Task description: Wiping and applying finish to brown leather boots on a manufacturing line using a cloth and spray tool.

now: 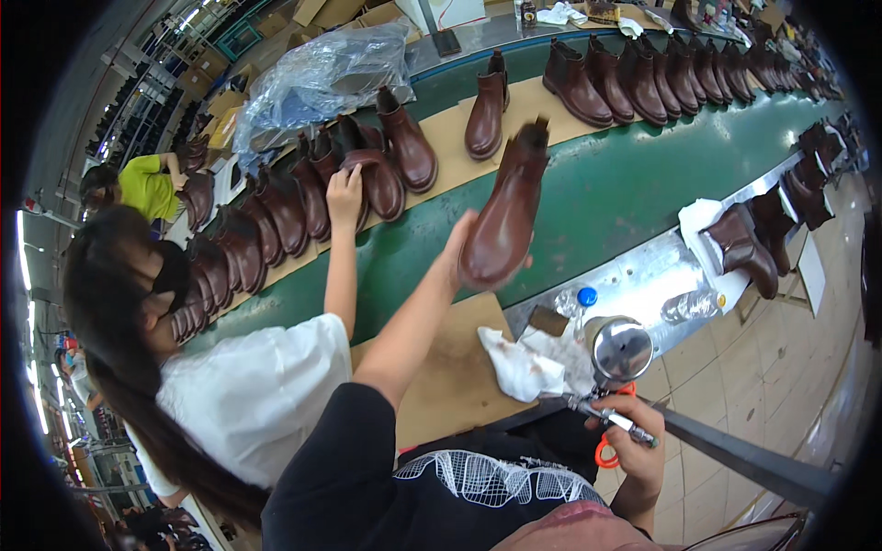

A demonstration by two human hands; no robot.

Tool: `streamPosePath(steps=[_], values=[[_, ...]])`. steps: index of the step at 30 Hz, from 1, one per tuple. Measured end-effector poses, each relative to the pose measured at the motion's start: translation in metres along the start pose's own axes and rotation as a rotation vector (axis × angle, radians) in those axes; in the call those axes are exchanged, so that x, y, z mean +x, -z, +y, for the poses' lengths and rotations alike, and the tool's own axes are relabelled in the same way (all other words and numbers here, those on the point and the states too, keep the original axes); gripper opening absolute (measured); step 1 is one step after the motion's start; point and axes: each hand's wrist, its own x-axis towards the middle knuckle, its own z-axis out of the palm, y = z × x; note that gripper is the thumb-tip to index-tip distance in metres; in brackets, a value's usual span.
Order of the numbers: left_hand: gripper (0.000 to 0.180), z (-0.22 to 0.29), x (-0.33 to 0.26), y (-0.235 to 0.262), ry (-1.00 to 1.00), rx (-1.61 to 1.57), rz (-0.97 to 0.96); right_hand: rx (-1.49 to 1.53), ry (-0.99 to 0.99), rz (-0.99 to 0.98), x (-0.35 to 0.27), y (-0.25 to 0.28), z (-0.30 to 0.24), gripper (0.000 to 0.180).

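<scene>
The left hand (457, 246) grips a boot (507, 216) over the bench (616, 188); the right hand (640, 444), apart, clasps a spray gun (625, 423) near right. A loose grip could drop the boot; tilting could spill the cup (622, 350).

Bright indoor light, fisheye view, mostly sharp, some glare and blur.
From where I'm standing: white tube lights (23, 250) glow along the left side, bent by the lens; overall bright and even, shadows soft. Strongest glare on the steel tabletop (634, 292), near washed out in its middle; paler sheen on the green surface (597, 197). Small hot spots on the silver cup (621, 349), glints across the clear plastic sheeting (322, 83), soft highlights on the raised boot (501, 220), its top smeared by motion. Black sleeve (331, 468) goes dark, little detail. Edges curve hard into a black rim; far background small, soft, hard to read.
</scene>
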Motion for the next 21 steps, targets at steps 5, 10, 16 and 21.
streamPosePath(steps=[5,10,16,21], values=[[0.078,0.081,0.15,0.007,-0.238,0.078,0.287,0.037,-0.113,0.041,0.016,-0.001,0.013,0.034],[0.076,0.085,0.199,0.075,-0.191,0.403,0.559,0.059,-0.22,0.017,0.026,-0.001,0.018,0.037],[0.069,0.106,0.197,0.121,-0.505,0.425,0.862,0.057,-0.19,-0.015,0.038,0.004,0.013,0.039],[0.073,0.138,0.199,0.131,-0.563,0.406,1.038,0.052,-0.227,-0.019,0.037,0.007,0.018,0.039]])
